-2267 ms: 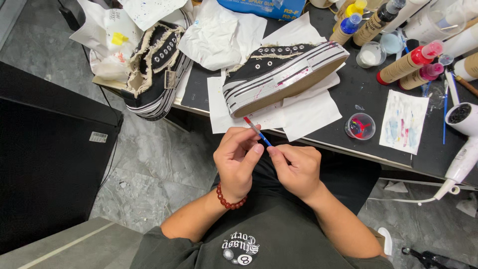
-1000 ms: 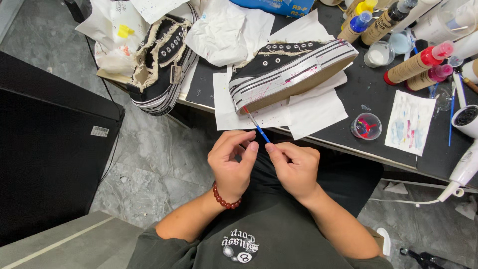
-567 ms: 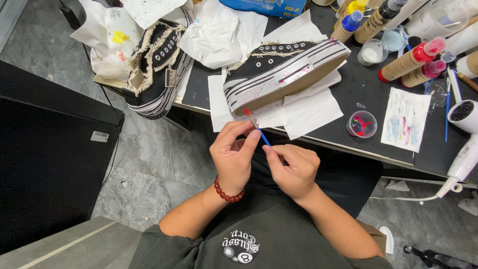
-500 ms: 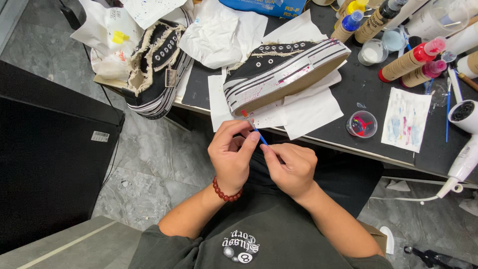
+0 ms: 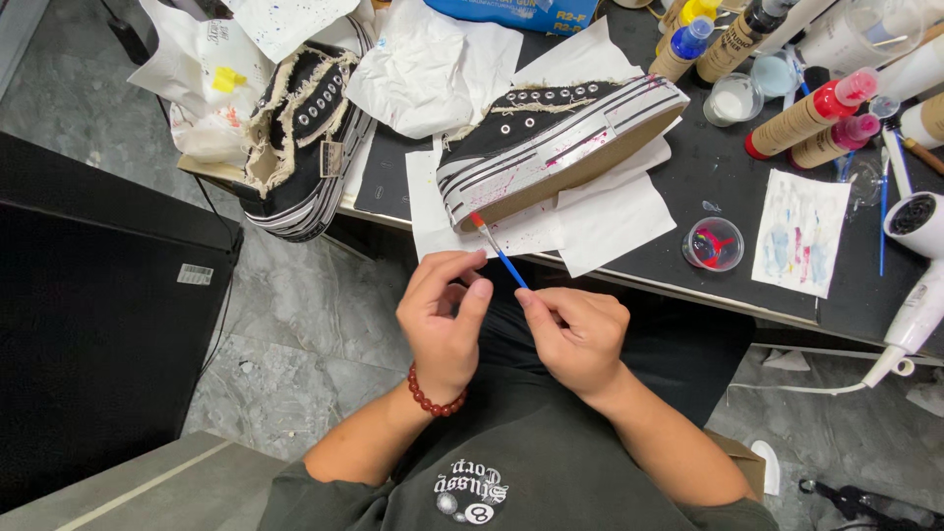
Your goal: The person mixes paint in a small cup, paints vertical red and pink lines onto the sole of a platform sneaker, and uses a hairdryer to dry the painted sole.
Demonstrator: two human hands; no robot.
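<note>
A: What takes up most of the view?

B: The dark bench [image 5: 728, 187], crowded with things. The biggest of them is a black high-top shoe [image 5: 560, 143] lying on its side on white paper sheets [image 5: 610, 211], its striped sole edge facing the person. A second frayed shoe [image 5: 300, 138] hangs over the bench's left end, and paint bottles [image 5: 801, 113] stand at the far right beside a small dish of red paint [image 5: 713, 244].

A: And the brush?

B: The thin blue-handled brush [image 5: 500, 254] sits between the hands and the shoe. Its long axis runs diagonally, the reddish tip up and to the left, just short of the sole's toe end, the handle down into the right hand [image 5: 580, 329].

A: Which hand has it?

B: The right, grip pinched on the lower handle, knuckles up. The left hand [image 5: 442, 315], with a red bead bracelet [image 5: 433, 398] at the wrist, is curled loosely beside it, thumb and forefinger near the shaft. It may be touching the handle; I can't quite tell, but it seems to clasp nothing.

A: So the shoe lies where from that grip?

B: Ahead and above, straight along the brush's line.
</note>
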